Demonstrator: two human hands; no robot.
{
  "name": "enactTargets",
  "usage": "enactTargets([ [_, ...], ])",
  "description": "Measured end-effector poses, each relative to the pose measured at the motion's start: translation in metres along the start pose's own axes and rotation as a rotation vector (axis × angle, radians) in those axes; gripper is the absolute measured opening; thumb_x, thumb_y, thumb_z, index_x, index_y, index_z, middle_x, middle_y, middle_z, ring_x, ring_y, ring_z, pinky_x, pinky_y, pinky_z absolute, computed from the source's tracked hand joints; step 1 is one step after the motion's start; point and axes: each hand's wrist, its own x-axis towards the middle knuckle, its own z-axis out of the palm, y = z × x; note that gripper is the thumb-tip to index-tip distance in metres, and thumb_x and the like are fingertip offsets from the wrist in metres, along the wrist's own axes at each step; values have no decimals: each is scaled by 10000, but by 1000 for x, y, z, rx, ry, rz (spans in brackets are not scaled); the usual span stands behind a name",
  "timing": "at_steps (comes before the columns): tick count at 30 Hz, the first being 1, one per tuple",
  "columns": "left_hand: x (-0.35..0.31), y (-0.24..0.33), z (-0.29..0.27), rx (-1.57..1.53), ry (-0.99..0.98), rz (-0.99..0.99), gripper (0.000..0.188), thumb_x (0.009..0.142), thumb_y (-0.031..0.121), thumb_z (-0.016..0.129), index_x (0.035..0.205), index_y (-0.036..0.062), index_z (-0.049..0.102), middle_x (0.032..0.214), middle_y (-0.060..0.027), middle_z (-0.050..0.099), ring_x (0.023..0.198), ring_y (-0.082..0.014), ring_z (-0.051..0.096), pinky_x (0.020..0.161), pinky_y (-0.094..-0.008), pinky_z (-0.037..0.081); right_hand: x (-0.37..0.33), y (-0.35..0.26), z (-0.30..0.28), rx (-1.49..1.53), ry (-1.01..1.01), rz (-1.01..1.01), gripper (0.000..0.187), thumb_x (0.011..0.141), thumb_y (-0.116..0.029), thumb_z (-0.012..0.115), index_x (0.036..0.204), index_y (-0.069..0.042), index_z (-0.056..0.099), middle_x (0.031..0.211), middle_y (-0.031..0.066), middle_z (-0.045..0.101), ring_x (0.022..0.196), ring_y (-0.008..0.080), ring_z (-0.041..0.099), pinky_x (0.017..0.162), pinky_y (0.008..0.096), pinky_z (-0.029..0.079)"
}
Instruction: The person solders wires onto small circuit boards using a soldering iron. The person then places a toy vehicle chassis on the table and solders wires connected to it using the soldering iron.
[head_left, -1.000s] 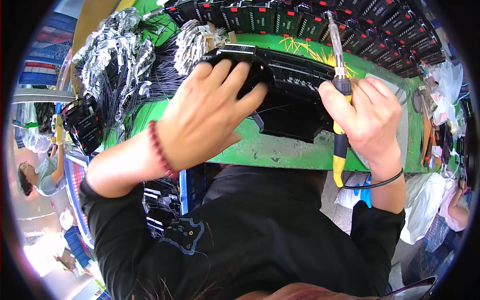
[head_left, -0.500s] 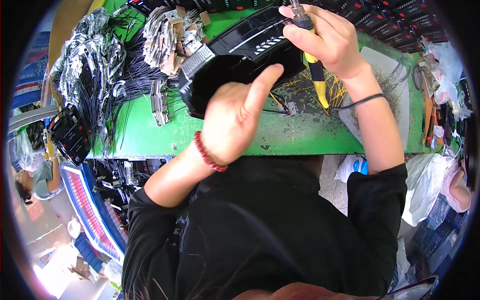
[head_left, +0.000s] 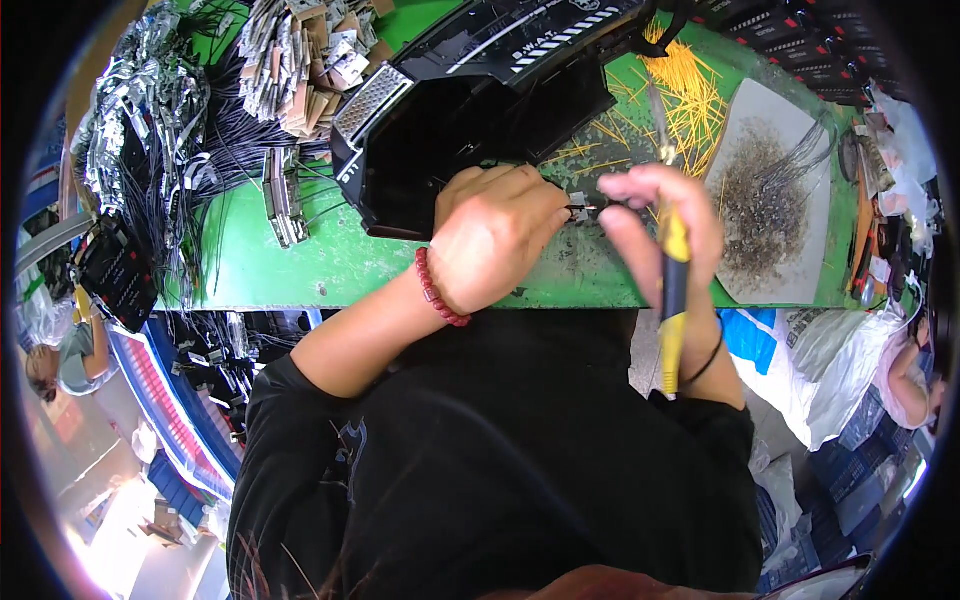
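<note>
The left hand (head_left: 500, 235) lies back-up over the front middle of the green, scuffed tabletop (head_left: 280, 285), a dark red beaded bracelet (head_left: 430, 285) at its wrist. Its fingers are bent, and thumb and forefinger come together beside a small silvery part with thin dark wire (head_left: 581, 204); whether this grip pinches the part cannot be told.

The right hand (head_left: 703, 235) has hold of a soldering iron with a yellow-and-black handle (head_left: 675, 290). The handle crosses the palm, its metal tip pointing away from the body, while the thumb and forefinger stand apart, open toward the small part. A black cord (head_left: 713, 355) runs by the wrist.

Just beyond the left hand sits a large, glossy black plastic shell (head_left: 415, 140), set aslant with its dark hollow side facing the body and white stripes along its far side.

Loose thin yellow strands (head_left: 690, 100) lie beyond the right hand. To their right is a pale grey board (head_left: 745, 280) strewn with dark specks and fine wires. Left of the shell are a short stack of silvery strips (head_left: 283, 200), a heap of silver-and-brown flat pieces (head_left: 300, 70) and a silvery bundle trailing black wires (head_left: 140, 110).
</note>
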Motion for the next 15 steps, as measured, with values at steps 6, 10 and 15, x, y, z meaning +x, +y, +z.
enactTargets([
  [6,3,2,-1,-69,47,-42,122,735,75,732,834,51,665,717,-66,616,672,-252,618,624,-350,478,-12,12,26,19,117,2,362,807,90,678,1108,-13,505,871,119,677,815,149,650,769,285,508],
  [10,1,-1,0,-126,23,-57,102,753,109,710,797,76,625,742,-54,605,713,-251,619,643,-362,465,-17,16,27,89,166,-17,405,827,98,654,1159,-16,452,892,149,681,833,171,660,760,283,504],
  [15,0,-1,1,-123,44,-87,104,754,99,708,778,78,610,755,-53,610,715,-253,617,647,-363,466,-21,16,23,-17,152,-140,420,840,104,632,1181,-22,420,922,184,694,844,202,680,754,277,505],
])
